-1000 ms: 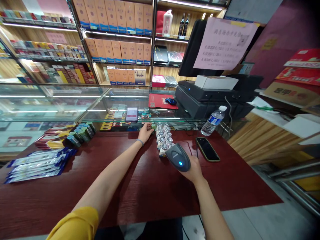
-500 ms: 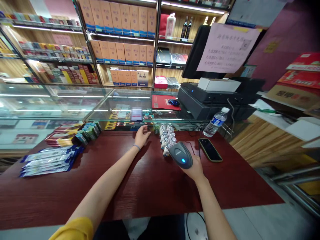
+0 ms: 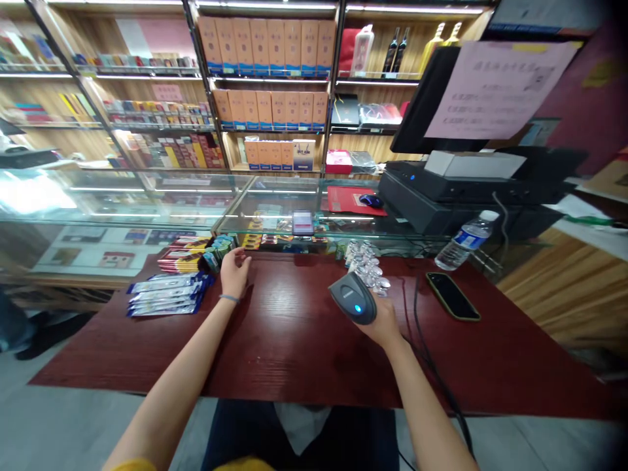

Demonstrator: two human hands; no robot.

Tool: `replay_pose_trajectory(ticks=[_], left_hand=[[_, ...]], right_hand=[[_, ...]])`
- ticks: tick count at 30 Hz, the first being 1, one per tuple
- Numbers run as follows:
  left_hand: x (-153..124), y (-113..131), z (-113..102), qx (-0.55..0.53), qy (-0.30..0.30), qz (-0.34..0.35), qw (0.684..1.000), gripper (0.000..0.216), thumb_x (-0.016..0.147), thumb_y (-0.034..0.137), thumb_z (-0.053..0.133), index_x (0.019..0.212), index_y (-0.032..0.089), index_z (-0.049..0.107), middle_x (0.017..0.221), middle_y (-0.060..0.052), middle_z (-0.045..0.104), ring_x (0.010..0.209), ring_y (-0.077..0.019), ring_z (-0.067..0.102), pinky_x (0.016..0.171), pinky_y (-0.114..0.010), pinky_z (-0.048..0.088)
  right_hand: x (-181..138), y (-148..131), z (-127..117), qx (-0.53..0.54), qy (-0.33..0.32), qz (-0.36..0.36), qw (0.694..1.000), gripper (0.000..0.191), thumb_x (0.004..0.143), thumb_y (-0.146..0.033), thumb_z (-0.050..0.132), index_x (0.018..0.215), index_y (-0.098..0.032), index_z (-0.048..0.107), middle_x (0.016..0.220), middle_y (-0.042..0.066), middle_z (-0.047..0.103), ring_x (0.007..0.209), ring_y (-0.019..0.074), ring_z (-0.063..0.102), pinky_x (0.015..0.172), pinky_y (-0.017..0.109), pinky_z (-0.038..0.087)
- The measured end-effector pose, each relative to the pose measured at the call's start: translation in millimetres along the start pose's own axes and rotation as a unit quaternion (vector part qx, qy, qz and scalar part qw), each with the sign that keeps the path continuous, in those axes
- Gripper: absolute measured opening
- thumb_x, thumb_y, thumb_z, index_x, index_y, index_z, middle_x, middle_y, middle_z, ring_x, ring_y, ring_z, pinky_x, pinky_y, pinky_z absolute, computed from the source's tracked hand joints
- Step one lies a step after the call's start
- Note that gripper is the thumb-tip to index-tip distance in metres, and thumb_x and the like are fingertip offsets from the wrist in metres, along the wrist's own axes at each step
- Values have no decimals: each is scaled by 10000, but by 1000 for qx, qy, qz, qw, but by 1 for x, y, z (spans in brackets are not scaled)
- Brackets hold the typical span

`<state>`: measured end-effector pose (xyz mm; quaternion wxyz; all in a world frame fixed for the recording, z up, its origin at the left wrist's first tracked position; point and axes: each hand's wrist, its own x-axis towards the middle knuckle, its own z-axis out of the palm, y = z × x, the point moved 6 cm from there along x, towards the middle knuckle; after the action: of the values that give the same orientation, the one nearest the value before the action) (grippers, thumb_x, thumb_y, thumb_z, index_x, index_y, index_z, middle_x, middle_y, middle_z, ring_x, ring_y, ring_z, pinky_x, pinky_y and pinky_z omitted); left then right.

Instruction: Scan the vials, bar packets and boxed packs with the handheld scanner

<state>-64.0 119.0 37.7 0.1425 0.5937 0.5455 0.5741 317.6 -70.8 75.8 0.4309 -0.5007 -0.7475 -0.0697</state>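
My right hand grips a dark grey barcode scanner with a lit blue light, held above the table. Behind the scanner stands a cluster of small bottles with silvery tops. My left hand, a band at its wrist, is open with loosely curved fingers and nothing visible in it. It is beside a group of small green packs; whether it touches them I cannot tell. Red and yellow packets lie left of those. Nearer me is a stack of blue and white sachets.
A phone and a water bottle are on the dark red table at right. A glass counter borders its far side. A monitor stands behind. The scanner cable hangs over the front edge.
My left hand has moved left across the table, from near the bottles to beside the green packs. The scanner stays in my right hand. My view has turned to the left.
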Motion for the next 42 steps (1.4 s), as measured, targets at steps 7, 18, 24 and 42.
replay_pose_trajectory(ticks=[7, 18, 24, 42], left_hand=[[24, -17, -86, 110, 25, 23, 993, 378, 848, 297, 662, 1207, 180, 631, 1185, -121, 628, 997, -234, 656, 823, -369, 591], [37, -14, -81, 382, -112, 54, 916, 355, 857, 201, 587, 1206, 163, 637, 1226, -188, 630, 1176, -371, 565, 1044, -501, 435], [34, -10, -80, 429, -135, 80, 890, 348, 878, 211, 545, 1213, 171, 629, 1225, -187, 609, 1176, -378, 527, 1037, -499, 412], [18, 22, -44, -115, -116, -78, 983, 433, 763, 456, 800, 1089, 199, 674, 1003, -51, 711, 908, -221, 682, 873, -386, 568]], right_hand=[[13, -28, 25, 27, -14, -45, 999, 293, 801, -250, 647, 1090, -203, 637, 799, 62, 764, 689, 273, 761, 589, 332, 570], [15, -40, 37, 25, -21, -50, 998, 312, 821, -285, 651, 1118, -193, 629, 806, 61, 762, 684, 272, 766, 588, 327, 566], [17, -38, 35, 24, -29, -45, 998, 269, 825, -284, 649, 1080, -200, 630, 795, 53, 756, 683, 260, 760, 586, 314, 561], [20, -24, 36, 33, -54, 1, 998, 287, 771, -276, 683, 1049, -222, 640, 808, 47, 766, 708, 265, 758, 611, 313, 553]])
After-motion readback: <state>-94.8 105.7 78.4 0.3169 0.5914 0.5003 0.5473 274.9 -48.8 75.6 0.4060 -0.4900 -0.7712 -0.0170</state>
